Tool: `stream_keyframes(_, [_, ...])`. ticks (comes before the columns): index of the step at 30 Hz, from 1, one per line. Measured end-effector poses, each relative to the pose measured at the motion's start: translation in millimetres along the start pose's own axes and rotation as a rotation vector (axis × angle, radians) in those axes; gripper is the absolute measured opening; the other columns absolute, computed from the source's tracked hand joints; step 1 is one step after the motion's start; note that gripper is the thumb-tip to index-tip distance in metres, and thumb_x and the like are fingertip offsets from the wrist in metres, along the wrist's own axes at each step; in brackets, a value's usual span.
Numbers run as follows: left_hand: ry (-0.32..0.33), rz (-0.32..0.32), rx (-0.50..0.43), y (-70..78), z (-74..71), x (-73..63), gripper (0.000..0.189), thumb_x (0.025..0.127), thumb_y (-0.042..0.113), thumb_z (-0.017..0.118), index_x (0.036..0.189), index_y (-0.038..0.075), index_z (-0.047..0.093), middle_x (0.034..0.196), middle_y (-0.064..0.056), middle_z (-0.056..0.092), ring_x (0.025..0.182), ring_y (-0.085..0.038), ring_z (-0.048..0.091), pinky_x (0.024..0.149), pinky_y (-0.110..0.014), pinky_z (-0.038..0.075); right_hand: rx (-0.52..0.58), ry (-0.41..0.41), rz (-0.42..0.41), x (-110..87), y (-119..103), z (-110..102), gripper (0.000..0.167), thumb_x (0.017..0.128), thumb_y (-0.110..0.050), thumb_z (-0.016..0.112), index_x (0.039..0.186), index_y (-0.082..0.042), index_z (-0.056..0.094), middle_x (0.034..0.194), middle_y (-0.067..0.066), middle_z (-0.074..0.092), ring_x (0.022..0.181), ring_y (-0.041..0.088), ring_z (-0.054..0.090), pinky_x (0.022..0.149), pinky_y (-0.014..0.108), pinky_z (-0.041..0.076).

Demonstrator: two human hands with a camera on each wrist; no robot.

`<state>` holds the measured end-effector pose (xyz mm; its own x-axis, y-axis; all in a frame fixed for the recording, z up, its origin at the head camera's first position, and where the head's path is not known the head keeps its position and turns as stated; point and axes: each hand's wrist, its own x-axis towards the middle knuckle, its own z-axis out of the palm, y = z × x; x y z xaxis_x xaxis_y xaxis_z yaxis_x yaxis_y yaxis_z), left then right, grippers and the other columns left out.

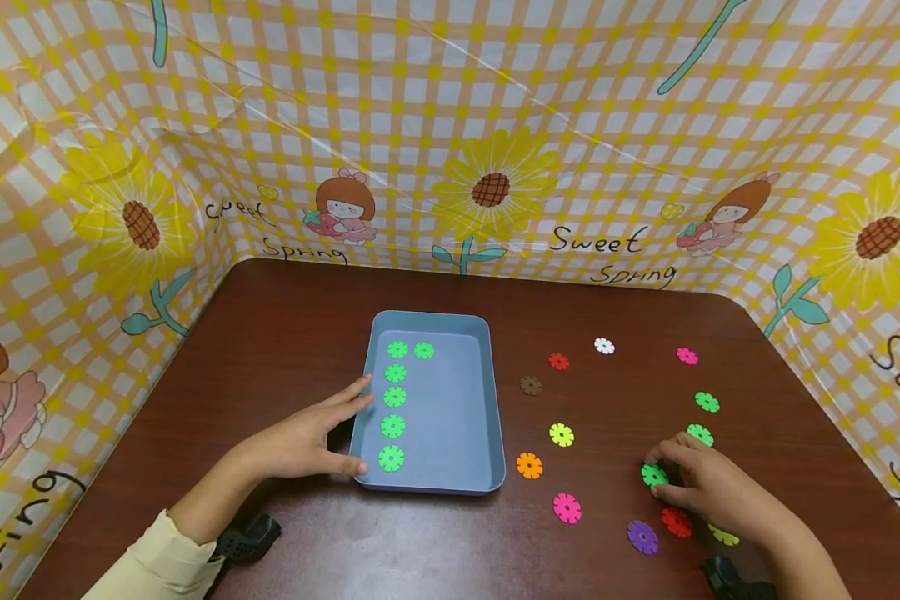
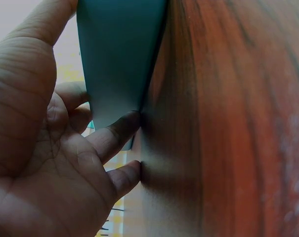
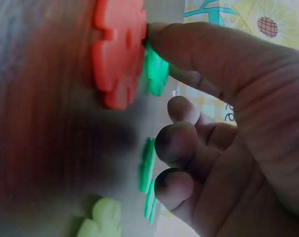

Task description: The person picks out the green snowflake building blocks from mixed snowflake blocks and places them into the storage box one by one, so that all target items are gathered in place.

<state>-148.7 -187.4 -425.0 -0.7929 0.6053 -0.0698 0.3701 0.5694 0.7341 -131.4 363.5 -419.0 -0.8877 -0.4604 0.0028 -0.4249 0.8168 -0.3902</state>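
Observation:
The left hand (image 1: 300, 440) rests spread along the left side of a blue-grey tray (image 1: 450, 417); in the left wrist view, fingertips touch the tray's outer wall (image 2: 120, 59) and the table. Inside the tray, green notched discs (image 1: 394, 397) form a column at the left, with one more (image 1: 424, 350) beside the top disc. On the table at right, the right hand (image 1: 720, 492) pinches a green notched disc (image 1: 654, 475) at its edge between thumb and forefinger. Two other green discs lie just beyond, one (image 1: 700, 434) partly behind the fingers. A red disc (image 3: 120, 54) is near the thumb.
Discs of other colours lie scattered right of the tray: brown (image 1: 530, 385), white (image 1: 604, 346), orange (image 1: 529, 466), pink (image 1: 567, 508), purple (image 1: 642, 537) and others. A checked, flower-printed cloth (image 1: 420, 100) encloses the dark wooden table (image 1: 300, 308) at the back and sides.

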Motion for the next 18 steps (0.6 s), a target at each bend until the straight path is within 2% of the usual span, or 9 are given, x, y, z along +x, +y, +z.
stream_keyframes(5, [0.000,-0.004,-0.001,1.0,-0.5,-0.1,0.098,0.083,0.043,0.080,0.158,0.010,0.026,0.167,0.002,0.005,0.149,-0.023,0.012,0.112,-0.055,0.025,-0.006,0.044,-0.043,1.3,0.1,2.4,0.031,0.080,-0.013,0.084,0.101,-0.022,0.063,0.093,-0.011,0.049,0.071,0.000,0.040,0.058,0.022,0.037])
stream_keyframes(18, [0.012,0.005,0.015,1.2,-0.7,0.8,0.097,0.083,0.043,0.080,0.158,0.009,0.027,0.167,0.000,0.005,0.149,-0.026,0.016,0.111,-0.055,0.028,0.016,0.107,-0.062,3.3,-2.8,1.1,0.032,0.081,-0.006,0.081,0.103,-0.023,0.064,0.093,-0.013,0.052,0.068,0.000,0.041,0.057,0.022,0.036])
